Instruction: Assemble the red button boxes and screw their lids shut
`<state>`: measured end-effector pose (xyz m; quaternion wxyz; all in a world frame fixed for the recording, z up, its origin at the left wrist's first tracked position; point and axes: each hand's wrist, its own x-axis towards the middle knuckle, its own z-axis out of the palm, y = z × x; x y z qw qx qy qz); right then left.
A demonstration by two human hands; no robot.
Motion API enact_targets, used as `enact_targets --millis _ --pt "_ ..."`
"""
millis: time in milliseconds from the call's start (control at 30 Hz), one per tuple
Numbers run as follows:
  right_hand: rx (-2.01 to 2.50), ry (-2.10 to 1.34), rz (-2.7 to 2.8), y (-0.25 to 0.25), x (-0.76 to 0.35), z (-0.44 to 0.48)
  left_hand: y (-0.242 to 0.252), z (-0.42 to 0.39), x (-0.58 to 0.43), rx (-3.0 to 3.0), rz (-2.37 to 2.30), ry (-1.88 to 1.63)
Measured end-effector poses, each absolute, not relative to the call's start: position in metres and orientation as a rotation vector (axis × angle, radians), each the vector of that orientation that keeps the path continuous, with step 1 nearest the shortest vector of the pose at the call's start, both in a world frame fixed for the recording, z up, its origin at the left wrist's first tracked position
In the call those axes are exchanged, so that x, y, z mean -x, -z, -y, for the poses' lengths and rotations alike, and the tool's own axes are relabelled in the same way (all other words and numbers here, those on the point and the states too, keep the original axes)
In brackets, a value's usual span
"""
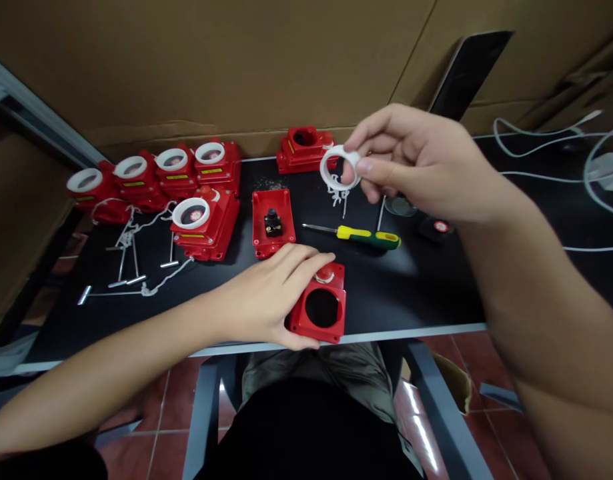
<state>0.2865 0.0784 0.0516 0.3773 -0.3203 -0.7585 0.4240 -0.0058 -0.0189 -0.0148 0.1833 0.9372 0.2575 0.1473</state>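
Black clothing [281,433] fills the bottom centre, beyond which the left hand [279,287] apparently grips, undersides hidden, a red cover [300,315] whose round hole [322,308] lies below the white ring [324,170] pinched in the right hand [416,150], upper centre-right.

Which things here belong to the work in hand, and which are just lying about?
Job, it seems:
white ring, in the right hand
red cover, under the left hand
open red box with black switch
screwdriver, probably
ringed red boxes at left

Lying about, probably:
white cable
dark panel against the cardboard
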Motion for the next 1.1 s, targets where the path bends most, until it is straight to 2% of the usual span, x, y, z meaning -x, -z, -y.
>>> enact_targets --millis 100,200,567,767,1100 --pt "0.726 -1.138 2.023 -0.050 -0.283 -0.074 0.021 0.021 0.001 -2.710 -0.751 -0.446" --pt "0.674 -1.053 2.172 -0.051 -0.281 -0.070 0.022 0.021 -0.003 -2.820 -0.810 -0.424" --pt "0.779 -0.274 2.204 -0.022 -0.282 -0.068 0.021 0.007 -0.015 -3.075 -1.164 -0.314" --pt "0.743 -0.171 2.214 -0.008 -0.293 -0.054 0.023 0.002 0.007 -3.032 -1.197 -0.428" --pt "0.673 0.015 2.258 -0.017 -0.294 -0.043 0.000 0.020 0.005 -3.095 -1.223 -0.380"
